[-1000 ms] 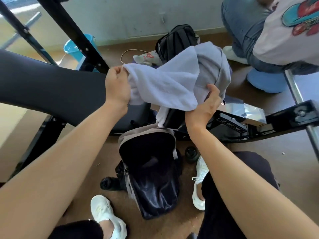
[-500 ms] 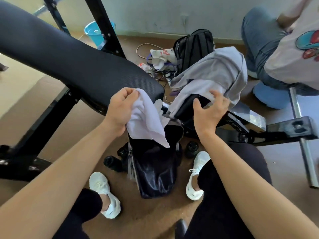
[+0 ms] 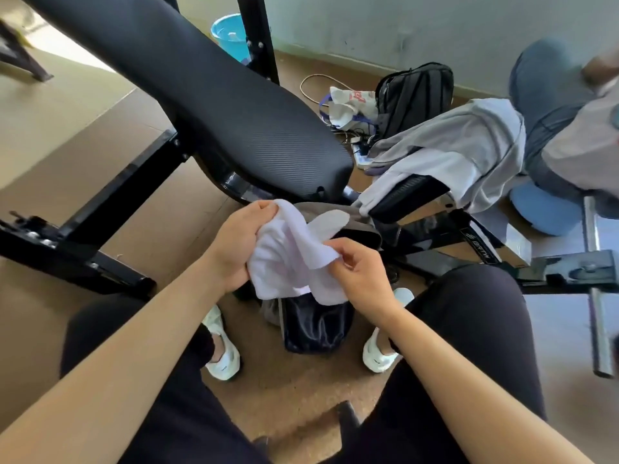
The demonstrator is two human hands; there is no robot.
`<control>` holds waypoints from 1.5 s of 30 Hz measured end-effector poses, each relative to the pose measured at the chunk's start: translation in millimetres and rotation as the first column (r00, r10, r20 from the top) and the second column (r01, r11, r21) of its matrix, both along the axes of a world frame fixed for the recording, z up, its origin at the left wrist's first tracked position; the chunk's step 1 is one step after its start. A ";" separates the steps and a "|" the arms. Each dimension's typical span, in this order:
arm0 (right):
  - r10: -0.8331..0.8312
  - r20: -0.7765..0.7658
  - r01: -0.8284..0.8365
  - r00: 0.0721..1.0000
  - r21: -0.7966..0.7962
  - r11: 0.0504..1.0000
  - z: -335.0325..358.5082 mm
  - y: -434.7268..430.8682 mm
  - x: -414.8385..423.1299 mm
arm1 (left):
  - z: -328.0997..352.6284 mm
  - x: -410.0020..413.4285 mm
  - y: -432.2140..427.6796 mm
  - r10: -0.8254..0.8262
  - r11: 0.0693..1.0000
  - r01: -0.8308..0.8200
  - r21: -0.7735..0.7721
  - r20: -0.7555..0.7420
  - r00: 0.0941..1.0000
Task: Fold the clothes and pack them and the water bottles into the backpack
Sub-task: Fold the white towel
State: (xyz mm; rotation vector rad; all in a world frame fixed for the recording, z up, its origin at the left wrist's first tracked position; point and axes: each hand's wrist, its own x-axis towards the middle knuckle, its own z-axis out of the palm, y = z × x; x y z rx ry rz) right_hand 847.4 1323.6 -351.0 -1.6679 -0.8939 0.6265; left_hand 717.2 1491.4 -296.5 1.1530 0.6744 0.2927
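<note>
Backpack [image 3: 315, 329] stands open on the floor between two white shoes [image 3: 222, 349] — its dark inside shows no contents I can make out. One white cloth [image 3: 294, 259] hangs just above it, left hand [image 3: 239, 249] and right hand [image 3: 363, 276] both in a clenched grip on it. One grey garment [image 3: 462, 155] drapes the black bench [image 3: 234, 105] pad behind.

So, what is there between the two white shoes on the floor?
In the head view, the open backpack stands on the brown floor between the left shoe and right shoe.
</note>
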 end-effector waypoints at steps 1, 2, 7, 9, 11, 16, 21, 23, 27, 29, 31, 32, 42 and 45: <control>-0.008 -0.015 0.007 1.000 -0.021 1.000 0.8 0.4 -2.3 | -6.9 -5.4 0.9 0.017 1.000 -0.017 0.022 -0.022 1.000; -0.009 -0.025 0.008 1.000 -0.047 0.999 2.4 0.8 -4.4 | -16.1 -10.7 1.9 0.053 0.997 -0.048 0.066 -0.064 0.997; 0.058 0.042 -0.052 0.997 -0.131 0.990 2.6 0.2 -10.5 | -86.0 -37.1 -7.8 0.165 0.914 -0.037 0.405 -0.284 0.944; 0.066 0.106 -0.048 0.992 -0.167 0.985 -1.0 -0.9 -10.5 | -101.3 -37.7 -11.3 0.084 0.902 0.075 0.424 -0.344 0.935; 0.035 0.162 -0.006 0.986 -0.179 0.984 -5.3 -1.2 -8.6 | -106.7 -34.4 -12.5 0.033 0.890 0.117 0.440 -0.319 0.947; 0.029 0.220 0.015 0.975 -0.196 0.980 -11.9 4.9 -5.3 | -108.5 -31.1 -21.4 -0.035 0.823 0.167 0.542 -0.245 0.969; 0.053 0.239 0.006 0.969 -0.240 0.971 -16.8 10.4 -2.1 | -107.0 -19.8 -47.8 -0.152 0.777 0.206 0.594 -0.140 0.978; 0.066 0.220 -0.009 0.973 -0.250 0.968 -17.7 11.6 -2.2 | -110.1 -12.7 -56.0 -0.125 0.754 0.174 0.634 -0.121 0.985; 0.064 0.194 -0.024 0.979 -0.205 0.978 -14.8 10.5 4.4 | -115.8 -6.2 -52.7 -0.060 0.720 0.101 0.687 -0.083 0.995; 0.035 0.180 -0.001 0.983 -0.185 0.983 -14.7 8.4 12.8 | -118.4 -7.3 -45.9 -0.010 0.705 0.070 0.706 -0.089 0.996; 0.007 0.189 0.028 0.982 -0.185 0.982 -14.5 7.0 22.6 | -119.0 -8.6 -36.9 0.057 0.740 0.025 0.672 -0.100 0.993; -0.011 0.196 0.048 0.981 -0.186 0.981 -14.0 6.8 27.1 | -118.4 -8.7 -31.7 0.091 0.767 -0.003 0.642 -0.104 0.990; 0.270 0.342 -0.155 0.900 -0.327 0.932 -13.7 2.6 23.6 | -102.9 -3.0 -29.7 -0.043 0.853 0.027 0.521 0.018 0.999; 0.376 0.124 -0.330 0.918 -0.283 0.900 -13.9 11.3 5.4 | -101.9 -2.3 -33.7 -0.071 0.854 0.047 0.518 0.026 0.997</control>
